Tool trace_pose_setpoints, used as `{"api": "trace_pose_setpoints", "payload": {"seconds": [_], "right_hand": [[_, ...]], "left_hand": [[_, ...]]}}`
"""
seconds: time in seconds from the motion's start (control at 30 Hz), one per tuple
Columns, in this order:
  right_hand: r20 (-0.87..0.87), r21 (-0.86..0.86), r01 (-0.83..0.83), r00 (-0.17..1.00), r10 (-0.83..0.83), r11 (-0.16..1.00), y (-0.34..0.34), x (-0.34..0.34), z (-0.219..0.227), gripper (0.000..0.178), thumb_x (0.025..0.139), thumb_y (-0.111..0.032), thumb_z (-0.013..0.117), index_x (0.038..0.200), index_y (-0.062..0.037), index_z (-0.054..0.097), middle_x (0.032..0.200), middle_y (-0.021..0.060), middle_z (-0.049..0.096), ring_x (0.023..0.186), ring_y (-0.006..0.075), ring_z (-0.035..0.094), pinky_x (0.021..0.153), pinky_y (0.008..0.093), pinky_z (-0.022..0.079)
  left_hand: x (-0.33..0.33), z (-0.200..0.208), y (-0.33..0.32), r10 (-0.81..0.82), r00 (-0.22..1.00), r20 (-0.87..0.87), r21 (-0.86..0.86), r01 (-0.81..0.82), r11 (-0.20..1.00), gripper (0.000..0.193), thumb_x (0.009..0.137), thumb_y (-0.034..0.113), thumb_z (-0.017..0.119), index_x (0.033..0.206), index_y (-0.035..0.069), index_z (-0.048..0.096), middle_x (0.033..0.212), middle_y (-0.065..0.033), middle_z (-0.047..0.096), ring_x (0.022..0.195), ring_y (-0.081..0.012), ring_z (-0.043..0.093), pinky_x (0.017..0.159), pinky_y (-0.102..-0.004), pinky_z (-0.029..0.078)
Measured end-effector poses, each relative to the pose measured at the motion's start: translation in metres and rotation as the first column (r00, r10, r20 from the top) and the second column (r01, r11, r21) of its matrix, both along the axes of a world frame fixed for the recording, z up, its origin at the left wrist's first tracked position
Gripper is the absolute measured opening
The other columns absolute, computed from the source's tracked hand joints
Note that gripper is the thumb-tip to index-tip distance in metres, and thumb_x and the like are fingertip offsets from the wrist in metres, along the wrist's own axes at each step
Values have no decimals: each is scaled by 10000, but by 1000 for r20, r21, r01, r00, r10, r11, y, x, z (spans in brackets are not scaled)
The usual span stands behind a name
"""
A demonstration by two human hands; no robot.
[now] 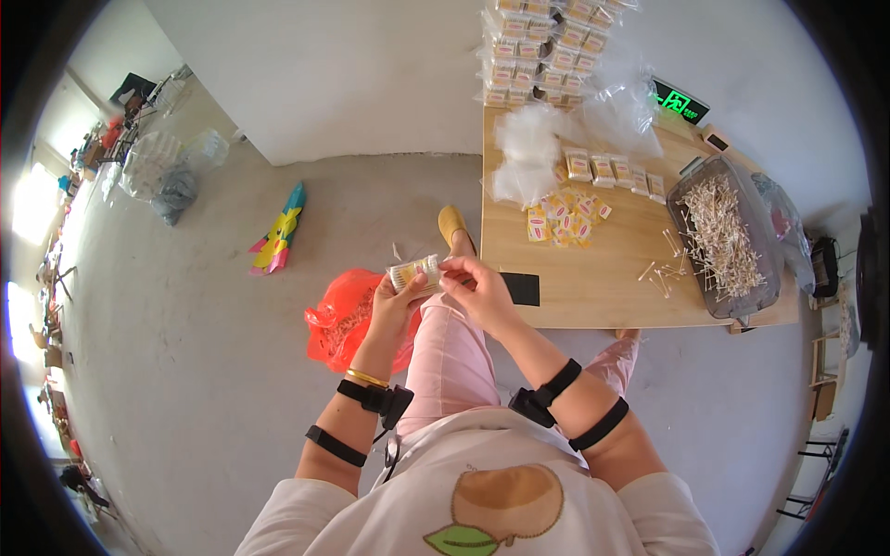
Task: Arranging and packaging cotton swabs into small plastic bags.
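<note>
Red plastic bag (pixel 336 324), left of centre, lies beneath the left hand (pixel 393 298), whose forearm rises from the lower edge; its fingers curl closed around a clear-wrapped packet (pixel 406 271) at frame centre. Right hand (pixel 478 291), forearm slanting up-left, pinches the packet's right end, fingers bent. Far right: cotton swabs (pixel 723 232).

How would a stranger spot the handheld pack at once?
Find the pink trousers near the centre. Just above, the left hand grips a small clear pack, the right hand at its end. Unlike the packs on the table, this one is held.
</note>
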State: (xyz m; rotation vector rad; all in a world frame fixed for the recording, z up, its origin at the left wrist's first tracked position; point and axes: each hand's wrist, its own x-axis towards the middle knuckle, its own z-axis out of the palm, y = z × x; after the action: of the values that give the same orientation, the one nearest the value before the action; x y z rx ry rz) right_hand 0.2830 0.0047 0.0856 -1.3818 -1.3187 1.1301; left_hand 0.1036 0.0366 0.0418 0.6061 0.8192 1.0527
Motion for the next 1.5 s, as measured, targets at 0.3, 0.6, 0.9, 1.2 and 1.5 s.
{"api": "trace_pose_setpoints", "payload": {"seconds": [0.3, 0.6, 0.9, 1.2, 1.5], "right_hand": [[3, 164, 142, 989, -145, 976, -13, 22, 53, 182, 906, -204, 754, 951, -50, 670, 849, 0, 675, 774, 83, 593, 702, 265, 462], [19, 203, 90, 995, -96, 975, -37, 32, 74, 191, 892, -190, 743, 947, -17, 685, 851, 26, 696, 731, 80, 583, 687, 257, 468], [-354, -4, -24, 935, 21, 1000, -62, 53, 94, 106, 915, -168, 700, 911, -63, 686, 868, -16, 680, 807, 57, 587, 781, 245, 474], [-412, 34, 24, 911, -8, 999, -83, 66, 114, 134, 920, -188, 726, 918, -59, 690, 852, -5, 678, 806, 75, 616, 763, 263, 502], [-44, 281, 119, 993, -111, 952, -120, 61, 140, 112, 921, -137, 734, 958, -42, 691, 888, -6, 674, 762, 63, 549, 708, 247, 463]], "left_hand": [[37, 48, -20, 31, 996, 88, 159, -45, 986, 281, 915, 118, 778, 1127, 53, 605, 1104, -77, 708, 1004, -177, 704, 943, -366, 590], [41, 73, -44, 55, 998, 10, 327, -55, 944, 258, 899, 92, 794, 1072, 68, 604, 1042, -45, 720, 950, -121, 696, 877, -307, 581], [44, 105, -67, -95, 993, 68, 311, 70, 948, 252, 912, 107, 781, 1099, 54, 620, 1053, -59, 719, 962, -149, 710, 881, -329, 598], [50, 122, -79, -195, 979, 57, 340, 164, 926, 245, 980, 149, 698, 1204, 68, 640, 1172, -55, 700, 1087, -186, 689, 985, -392, 574], [69, 140, -98, -131, 980, 151, 392, 62, 918, 244, 952, 97, 725, 1165, 44, 617, 1152, -99, 701, 1071, -202, 700, 978, -372, 584]]}}
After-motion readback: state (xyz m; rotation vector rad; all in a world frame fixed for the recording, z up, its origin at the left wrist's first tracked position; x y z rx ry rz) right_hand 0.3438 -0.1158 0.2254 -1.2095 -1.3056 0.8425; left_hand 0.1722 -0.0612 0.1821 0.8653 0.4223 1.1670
